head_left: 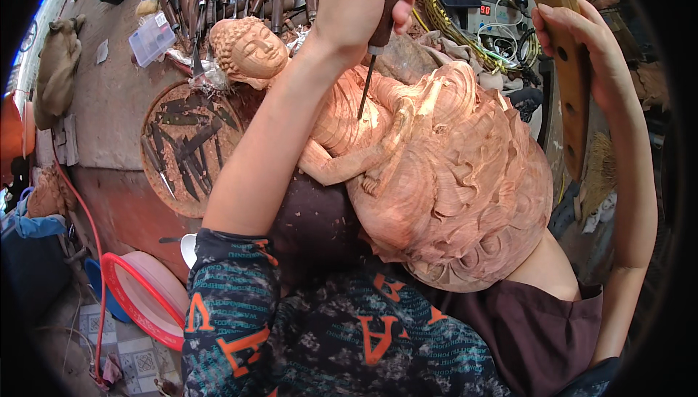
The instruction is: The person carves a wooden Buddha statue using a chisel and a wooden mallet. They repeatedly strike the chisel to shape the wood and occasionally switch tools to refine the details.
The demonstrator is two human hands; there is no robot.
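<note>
A reddish carved wooden Buddha figure (465,171) lies across my lap, its curly-haired head toward the upper left and its wide, deeply carved base at the right. My left hand (356,15) is closed around the dark wooden handle of a chisel (369,81). The chisel stands nearly upright, its thin blade's tip touching the figure's chest beside the bent arm. To the right, raised away from the carving, my right hand (582,33) grips a long flat wooden mallet (571,99) with several round holes. The mallet's lower end hangs beside the base without touching it.
Several wooden-handled chisels (278,6) lie heaped at the back. A round tray (150,171) of dark blades sits left of the figure, below a clear plastic box (151,38). Cables surround an electrical unit (488,27) at the back right. A red-rimmed tub (156,291) stands lower left.
</note>
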